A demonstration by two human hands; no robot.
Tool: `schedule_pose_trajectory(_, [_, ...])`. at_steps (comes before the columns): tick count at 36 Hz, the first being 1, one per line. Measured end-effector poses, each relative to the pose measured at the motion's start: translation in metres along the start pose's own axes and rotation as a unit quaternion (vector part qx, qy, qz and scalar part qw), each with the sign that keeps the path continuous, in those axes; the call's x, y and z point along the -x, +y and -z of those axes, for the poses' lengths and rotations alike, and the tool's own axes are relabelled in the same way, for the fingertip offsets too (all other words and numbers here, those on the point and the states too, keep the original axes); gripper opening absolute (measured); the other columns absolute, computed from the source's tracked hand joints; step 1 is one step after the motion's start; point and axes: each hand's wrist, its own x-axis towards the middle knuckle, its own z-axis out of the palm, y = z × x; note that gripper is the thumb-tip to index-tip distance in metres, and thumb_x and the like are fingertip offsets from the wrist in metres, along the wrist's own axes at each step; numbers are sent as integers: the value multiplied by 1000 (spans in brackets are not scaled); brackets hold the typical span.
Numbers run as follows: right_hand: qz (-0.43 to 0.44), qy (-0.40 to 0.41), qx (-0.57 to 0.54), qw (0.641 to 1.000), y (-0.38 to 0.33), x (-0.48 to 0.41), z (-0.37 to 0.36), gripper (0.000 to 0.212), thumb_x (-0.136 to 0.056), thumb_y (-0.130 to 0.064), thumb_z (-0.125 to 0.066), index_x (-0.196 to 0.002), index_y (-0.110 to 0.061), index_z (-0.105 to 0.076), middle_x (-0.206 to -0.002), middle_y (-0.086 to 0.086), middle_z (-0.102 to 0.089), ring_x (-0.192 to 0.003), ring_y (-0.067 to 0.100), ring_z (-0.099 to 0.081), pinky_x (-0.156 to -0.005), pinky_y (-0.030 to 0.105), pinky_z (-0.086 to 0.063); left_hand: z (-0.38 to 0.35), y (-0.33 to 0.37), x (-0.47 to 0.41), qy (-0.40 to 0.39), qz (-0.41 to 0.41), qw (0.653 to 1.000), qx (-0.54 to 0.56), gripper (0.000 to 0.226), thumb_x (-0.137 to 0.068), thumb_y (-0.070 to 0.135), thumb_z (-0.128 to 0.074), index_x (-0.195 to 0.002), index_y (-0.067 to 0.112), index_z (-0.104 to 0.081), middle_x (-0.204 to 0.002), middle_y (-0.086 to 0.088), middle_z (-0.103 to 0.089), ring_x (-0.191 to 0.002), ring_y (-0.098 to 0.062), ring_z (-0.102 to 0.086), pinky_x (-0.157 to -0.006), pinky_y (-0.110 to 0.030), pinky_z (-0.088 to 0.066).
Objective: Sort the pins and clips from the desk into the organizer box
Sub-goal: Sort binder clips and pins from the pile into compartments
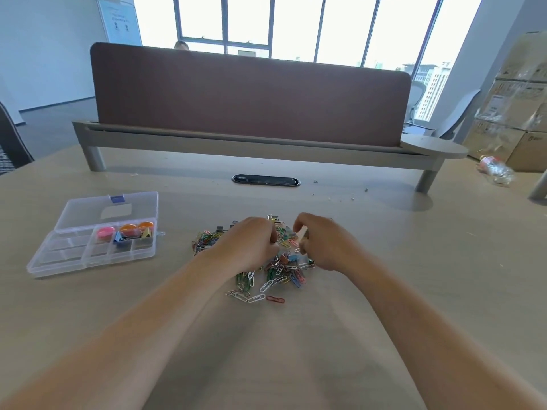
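A heap of coloured paper clips (275, 276) mixed with small binder clips (288, 258) lies on the desk in front of me. My left hand (248, 242) rests on the heap's left part with its fingers curled down into the clips; what they hold is hidden. My right hand (324, 242) hovers over the heap's right part, thumb and forefinger bent toward each other above the clips. The clear organizer box (59, 263) stands open at the left, lid folded back. Its far compartments hold a pink round piece (105, 232), orange ones (128, 229) and blue and yellow binder clips (121, 239).
A brown partition screen (251, 99) on a grey rail closes off the desk's far side, with a black cable port (265, 180) before it. A crumpled plastic bottle (495, 170) and cardboard boxes (518, 113) are at the right. A dark chair (11, 143) stands at the left.
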Motion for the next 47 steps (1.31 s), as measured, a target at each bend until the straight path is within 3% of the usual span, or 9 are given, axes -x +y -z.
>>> schedule_pose_trajectory(5, [0,-42,48,998,-6,8,-3,31,-91,1,-47,-94,-20,-70,-106,3,-68,-94,21,-62,-77,32,-51,2,3,5,1,-14,1000,-16,19,-88,23,-55,-86,9,-68,-78,-3,-62,-73,-19,-56,-61,-31,-42])
schedule_pose_trajectory(10, [-4,-50,68,996,-8,7,-7,15,-92,-12,-59,-99,-6,-71,-100,11,-70,-91,26,-65,-81,37,-54,4,1,8,7,-25,1000,-9,21,-89,22,-55,-97,10,-70,-94,-5,-66,-86,-19,-59,-73,-30,-46])
schedule_pose_trajectory(13, [3,-59,83,995,-10,7,-9,23,-90,-21,-65,-103,-3,-70,-104,14,-70,-96,29,-65,-83,36,-54,4,-3,9,15,-24,1000,-7,21,-88,21,-54,-98,11,-69,-98,-5,-66,-87,-19,-57,-74,-31,-45])
schedule_pose_trajectory(20, [19,-60,84,994,-14,4,-9,15,-88,-17,-68,-102,-12,-72,-106,7,-69,-98,23,-63,-71,23,-41,3,-5,10,18,-28,999,-8,22,-89,23,-54,-102,12,-68,-102,-4,-65,-92,-20,-58,-80,-34,-48])
schedule_pose_trajectory(28, [26,-49,76,996,-14,3,-13,6,-88,-15,-64,-94,-13,-67,-100,9,-68,-90,24,-59,-68,25,-38,1,-6,10,15,-33,999,-12,18,-88,24,-55,-98,13,-67,-99,-4,-64,-90,-20,-59,-80,-37,-50])
schedule_pose_trajectory(35, [40,-28,92,995,-14,2,-19,28,-89,-1,-51,-105,-18,-67,-107,6,-64,-99,24,-60,-72,25,-40,0,-7,9,16,-32,999,-10,16,-89,23,-54,-94,14,-66,-96,-4,-62,-87,-21,-58,-73,-34,-47])
schedule_pose_trajectory(38, [30,-20,102,994,-14,1,-20,12,-92,-11,-57,-97,-11,-68,-100,9,-66,-96,26,-61,-73,27,-46,0,-7,10,16,-31,999,-7,17,-88,23,-54,-94,13,-66,-97,-5,-63,-88,-21,-58,-76,-36,-48])
schedule_pose_trajectory(41, [21,-24,108,994,-14,2,-19,23,-94,-26,-59,-87,-6,-64,-88,11,-65,-86,27,-61,-68,30,-46,0,-8,10,14,-29,999,-11,18,-89,23,-53,-95,12,-66,-97,-6,-64,-88,-22,-58,-78,-37,-49])
schedule_pose_trajectory(47, [2,-24,98,995,-16,2,-18,33,-93,-32,-59,-68,-12,-51,-71,7,-54,-72,26,-54,-60,29,-38,1,-7,11,8,-24,1000,-11,20,-90,24,-53,-98,13,-69,-97,-5,-64,-88,-22,-58,-76,-33,-48])
